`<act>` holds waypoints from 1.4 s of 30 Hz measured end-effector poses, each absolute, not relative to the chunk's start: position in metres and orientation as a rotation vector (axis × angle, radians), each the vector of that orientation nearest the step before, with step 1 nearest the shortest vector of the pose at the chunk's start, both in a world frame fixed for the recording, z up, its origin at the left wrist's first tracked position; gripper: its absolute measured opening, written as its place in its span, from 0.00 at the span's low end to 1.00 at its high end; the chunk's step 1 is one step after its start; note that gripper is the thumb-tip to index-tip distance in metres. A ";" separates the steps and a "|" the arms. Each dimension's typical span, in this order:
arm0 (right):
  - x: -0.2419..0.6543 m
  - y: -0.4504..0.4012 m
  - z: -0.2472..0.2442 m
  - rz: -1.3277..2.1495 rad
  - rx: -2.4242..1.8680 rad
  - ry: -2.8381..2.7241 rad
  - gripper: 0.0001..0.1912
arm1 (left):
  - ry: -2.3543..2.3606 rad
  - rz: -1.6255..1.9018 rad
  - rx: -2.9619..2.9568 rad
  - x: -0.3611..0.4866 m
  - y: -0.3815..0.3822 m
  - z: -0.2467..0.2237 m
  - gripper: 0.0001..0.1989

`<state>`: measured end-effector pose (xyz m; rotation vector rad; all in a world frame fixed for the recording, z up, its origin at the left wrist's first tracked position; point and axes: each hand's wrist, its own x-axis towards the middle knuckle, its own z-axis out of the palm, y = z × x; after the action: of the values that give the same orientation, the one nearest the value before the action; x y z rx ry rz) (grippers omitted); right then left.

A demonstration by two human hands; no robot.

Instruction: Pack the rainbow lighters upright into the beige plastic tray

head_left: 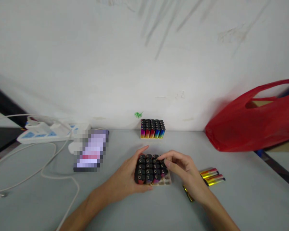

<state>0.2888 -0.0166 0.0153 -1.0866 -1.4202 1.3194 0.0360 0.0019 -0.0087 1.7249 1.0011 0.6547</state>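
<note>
A pale tray full of black-topped lighters sits in front of me, with a few bare slots at its near right corner. My left hand is wrapped round the tray's left side, thumb at the far edge and fingers along the near one. Over the right column, my right hand pinches the black top of a lighter with thumb and forefinger; its lower part is hidden. Beside the right wrist lie loose lighters with shiny yellow-and-red bodies. Another loose lighter lies partly under that hand.
Against the wall stands a second tray of rainbow-coloured lighters. To the left are a phone, a white power strip with plugs, and a looping white cable. A red bag rests at the right.
</note>
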 end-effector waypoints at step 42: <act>0.353 -0.133 -0.028 0.521 -2.255 -1.369 0.39 | 0.885 0.653 1.561 0.037 0.001 -0.007 0.62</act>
<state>0.3534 -0.1333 -0.0283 -2.2550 -1.3690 0.5213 0.0370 0.0012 -0.0068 1.5613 0.8848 0.6526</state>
